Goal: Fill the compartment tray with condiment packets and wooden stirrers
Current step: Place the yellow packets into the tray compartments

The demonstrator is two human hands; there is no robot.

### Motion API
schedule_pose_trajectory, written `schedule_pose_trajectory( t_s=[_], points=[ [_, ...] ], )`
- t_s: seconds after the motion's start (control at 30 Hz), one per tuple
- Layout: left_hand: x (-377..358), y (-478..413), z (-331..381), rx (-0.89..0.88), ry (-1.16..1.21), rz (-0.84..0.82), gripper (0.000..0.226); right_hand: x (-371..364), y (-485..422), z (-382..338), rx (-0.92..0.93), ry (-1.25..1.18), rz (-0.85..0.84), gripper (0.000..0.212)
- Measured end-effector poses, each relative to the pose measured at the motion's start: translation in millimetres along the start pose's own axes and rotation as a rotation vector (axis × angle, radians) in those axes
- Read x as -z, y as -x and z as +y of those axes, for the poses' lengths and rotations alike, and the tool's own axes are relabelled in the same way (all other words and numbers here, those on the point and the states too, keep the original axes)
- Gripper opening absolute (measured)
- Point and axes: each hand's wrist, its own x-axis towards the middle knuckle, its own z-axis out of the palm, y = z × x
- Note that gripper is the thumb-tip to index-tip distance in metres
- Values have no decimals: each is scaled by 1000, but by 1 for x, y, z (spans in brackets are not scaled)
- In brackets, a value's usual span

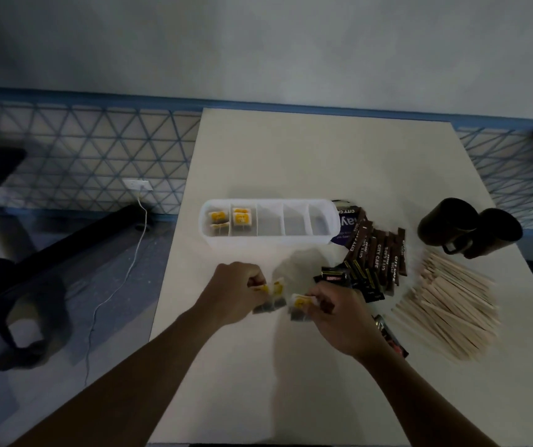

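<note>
Below the compartment tray, your left hand and right hand each pinch blurred yellow-tagged tea bags. Your right wrist hides part of a dark sachet.

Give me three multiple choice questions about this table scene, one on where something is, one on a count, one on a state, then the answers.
1. Where does the pile of wooden stirrers lie?
A. right of the hands
B. inside the tray
C. left of the tray

2. How many compartments has the compartment tray?
A. three
B. five
C. seven

3. What is the left hand doing?
A. resting open
B. holding a mug
C. pinching yellow-tagged packets

Answers: 1 A, they fan out at the right edge. 2 B, four dividers show. 3 C, its fingers close on packets.
</note>
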Motion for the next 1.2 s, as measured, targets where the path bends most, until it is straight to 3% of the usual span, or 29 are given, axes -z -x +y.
schedule_pose_trajectory(
  t_s=[0.43,0.63,0.97,1.2],
  points=[
    [104,-37,-21,99,-129,301,16,7,-83,-68,72,-56,107,1],
    [111,-63,-35,113,-157,288,10,-4,-121,-89,125,-33,152,3],
    [106,-92,-43,172,-228,119,16,-28,-156,-92,84,38,57,8],
    [96,-105,-44,194,-260,208,13,-41,-168,-98,18,214,-80,19]
  ],
)
